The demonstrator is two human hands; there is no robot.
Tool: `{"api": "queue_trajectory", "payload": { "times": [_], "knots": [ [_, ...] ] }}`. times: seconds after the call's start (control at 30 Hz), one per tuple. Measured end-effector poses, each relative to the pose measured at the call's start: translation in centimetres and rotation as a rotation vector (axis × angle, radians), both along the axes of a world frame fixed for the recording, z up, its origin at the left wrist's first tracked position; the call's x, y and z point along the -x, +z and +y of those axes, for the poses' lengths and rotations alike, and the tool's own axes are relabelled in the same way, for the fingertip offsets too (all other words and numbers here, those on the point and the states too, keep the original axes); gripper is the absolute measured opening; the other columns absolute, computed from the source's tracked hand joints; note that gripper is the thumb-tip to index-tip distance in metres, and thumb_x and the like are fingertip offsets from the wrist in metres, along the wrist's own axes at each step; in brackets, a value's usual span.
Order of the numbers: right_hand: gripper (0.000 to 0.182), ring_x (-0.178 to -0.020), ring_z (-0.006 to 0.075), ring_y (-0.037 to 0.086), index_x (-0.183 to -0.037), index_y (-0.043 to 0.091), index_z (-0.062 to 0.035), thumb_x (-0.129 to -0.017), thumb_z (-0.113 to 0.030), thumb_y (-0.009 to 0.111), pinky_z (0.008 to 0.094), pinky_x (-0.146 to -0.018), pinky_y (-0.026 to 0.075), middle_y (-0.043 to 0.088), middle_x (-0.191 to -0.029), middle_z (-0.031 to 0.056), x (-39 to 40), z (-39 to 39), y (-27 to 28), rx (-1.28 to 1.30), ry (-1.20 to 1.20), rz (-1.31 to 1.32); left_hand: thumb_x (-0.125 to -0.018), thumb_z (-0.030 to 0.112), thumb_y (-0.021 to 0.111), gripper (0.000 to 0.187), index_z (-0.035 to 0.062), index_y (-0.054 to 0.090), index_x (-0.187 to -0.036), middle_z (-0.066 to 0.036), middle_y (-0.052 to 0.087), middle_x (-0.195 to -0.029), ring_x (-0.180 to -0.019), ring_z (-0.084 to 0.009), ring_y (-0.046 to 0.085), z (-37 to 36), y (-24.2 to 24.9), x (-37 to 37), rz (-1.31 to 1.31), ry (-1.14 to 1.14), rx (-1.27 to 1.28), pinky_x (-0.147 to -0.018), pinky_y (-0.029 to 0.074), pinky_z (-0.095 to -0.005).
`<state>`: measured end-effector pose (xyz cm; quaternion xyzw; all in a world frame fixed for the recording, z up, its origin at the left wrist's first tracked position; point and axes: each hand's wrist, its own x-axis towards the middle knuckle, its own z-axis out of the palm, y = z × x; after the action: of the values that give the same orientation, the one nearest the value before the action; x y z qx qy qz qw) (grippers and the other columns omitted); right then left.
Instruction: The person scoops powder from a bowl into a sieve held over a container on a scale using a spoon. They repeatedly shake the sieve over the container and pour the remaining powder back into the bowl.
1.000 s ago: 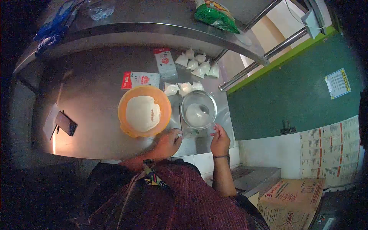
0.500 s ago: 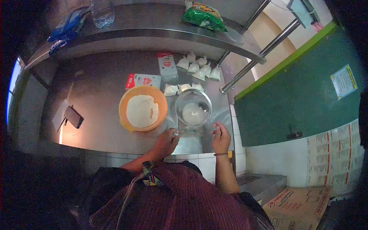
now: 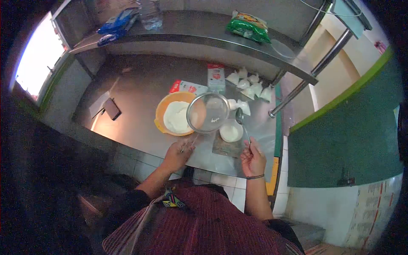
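My left hand (image 3: pixel 177 155) is closed around the handle of a round mesh sieve (image 3: pixel 209 113). The sieve hangs partly over the right side of an orange bowl (image 3: pixel 160 124) that holds white powder (image 3: pixel 175 116); a few small pale bits show on the mesh. My right hand (image 3: pixel 253 160) grips the handle of a metal spoon (image 3: pixel 240 117), its bowl pointing away from me. Between the hands, a small round container of white powder (image 3: pixel 231 131) stands on a flat scale (image 3: pixel 225 148).
Several tied bags of white powder (image 3: pixel 256 89) lie at the back right, near two red-and-white boxes (image 3: pixel 216 76). A phone (image 3: pixel 111 109) rests at left. Above, a metal shelf (image 3: pixel 191 36) holds a green packet (image 3: pixel 248 27), a blue packet and a clear bottle (image 3: pixel 150 15).
The sieve has moved left from over the small container toward the orange bowl. The spoon now shows in my right hand, and the whole view has shifted and tilted.
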<state>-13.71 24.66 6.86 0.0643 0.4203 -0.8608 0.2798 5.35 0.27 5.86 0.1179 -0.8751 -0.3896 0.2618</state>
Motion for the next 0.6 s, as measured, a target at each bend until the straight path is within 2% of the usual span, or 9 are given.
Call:
{"api": "queue_trajectory", "payload": {
  "times": [0.07, 0.1, 0.17, 0.3, 0.37, 0.47, 0.6],
  "knots": [
    [0.041, -0.071, 0.0111, 0.056, -0.140, 0.052, -0.0002, -0.101, -0.013, 0.058, 0.0241, -0.059, 0.044, 0.068, -0.107, 0.0088, -0.6, -0.9, 0.6, 0.004, 0.067, 0.029, -0.097, 0.020, 0.067, 0.029, 0.0047, 0.065, -0.121, -0.002, 0.065, -0.080, -0.061, -0.0115, 0.056, -0.8, 0.5, -1.2, -0.234, 0.089, -0.762, -0.058, 0.045, -0.0275],
    [0.042, -0.071, 0.0111, 0.055, -0.140, 0.051, 0.0012, -0.101, -0.013, 0.059, 0.0240, -0.059, 0.044, 0.067, -0.105, 0.0080, -0.9, -1.3, 1.1, -0.004, 0.117, 0.065, -0.097, 0.020, 0.067, 0.029, 0.0047, 0.065, -0.121, -0.002, 0.065, -0.080, -0.061, -0.0115, 0.056, -1.3, 0.7, -1.6, -0.228, 0.101, -0.758, -0.058, 0.045, -0.0275],
    [0.043, -0.070, 0.0108, 0.054, -0.141, 0.051, 0.0019, -0.101, -0.012, 0.059, 0.0239, -0.059, 0.043, 0.066, -0.102, 0.0071, -1.7, -2.4, 2.2, -0.047, 0.185, 0.116, -0.099, 0.021, 0.066, 0.026, 0.0058, 0.067, -0.120, 0.006, 0.058, -0.074, -0.057, -0.0041, 0.049, -3.0, 1.2, -1.9, -0.137, 0.099, -0.964, -0.052, 0.038, -0.0226],
    [0.044, -0.068, 0.0099, 0.051, -0.141, 0.050, 0.0031, -0.100, -0.011, 0.059, 0.0231, -0.059, 0.042, 0.064, -0.098, 0.0053, -2.7, -5.1, 1.8, -0.083, 0.313, 0.247, -0.098, 0.022, 0.067, 0.029, 0.0056, 0.068, -0.123, 0.008, 0.053, -0.067, -0.050, -0.0035, 0.041, -7.7, 2.4, -3.6, -0.150, 0.084, -1.063, -0.046, 0.034, -0.0221],
    [0.043, -0.067, 0.0096, 0.051, -0.140, 0.050, 0.0030, -0.101, -0.011, 0.059, 0.0227, -0.058, 0.042, 0.063, -0.097, 0.0047, -3.5, -7.1, 1.9, -0.114, 0.310, 0.265, -0.098, 0.022, 0.067, 0.036, 0.0067, 0.065, -0.130, 0.010, 0.049, -0.063, -0.046, -0.0027, 0.036, -10.6, 2.4, -4.6, -0.215, -0.023, -1.063, -0.042, 0.029, -0.0200],
    [0.041, -0.066, 0.0089, 0.050, -0.139, 0.051, 0.0024, -0.101, -0.011, 0.057, 0.0220, -0.058, 0.041, 0.062, -0.095, 0.0032, -4.4, -9.7, 1.5, -0.184, 0.294, 0.292, -0.098, 0.020, 0.066, 0.040, 0.0068, 0.063, -0.136, 0.011, 0.046, -0.061, -0.044, -0.0027, 0.034, -14.7, 0.9, -5.6, -0.245, -0.098, -1.110, -0.041, 0.026, -0.0206],
    [0.036, -0.066, 0.0072, 0.049, -0.136, 0.054, 0.0001, -0.102, -0.011, 0.053, 0.0213, -0.057, 0.039, 0.059, -0.089, 0.0003, -5.8, -13.0, 1.3, -0.305, 0.238, 0.334, -0.099, 0.018, 0.065, 0.038, 0.0065, 0.064, -0.135, 0.012, 0.044, -0.061, -0.045, -0.0025, 0.034, -19.1, -0.5, -6.4, -0.341, -0.080, -1.177, -0.041, 0.026, -0.0218]
  ]
}}
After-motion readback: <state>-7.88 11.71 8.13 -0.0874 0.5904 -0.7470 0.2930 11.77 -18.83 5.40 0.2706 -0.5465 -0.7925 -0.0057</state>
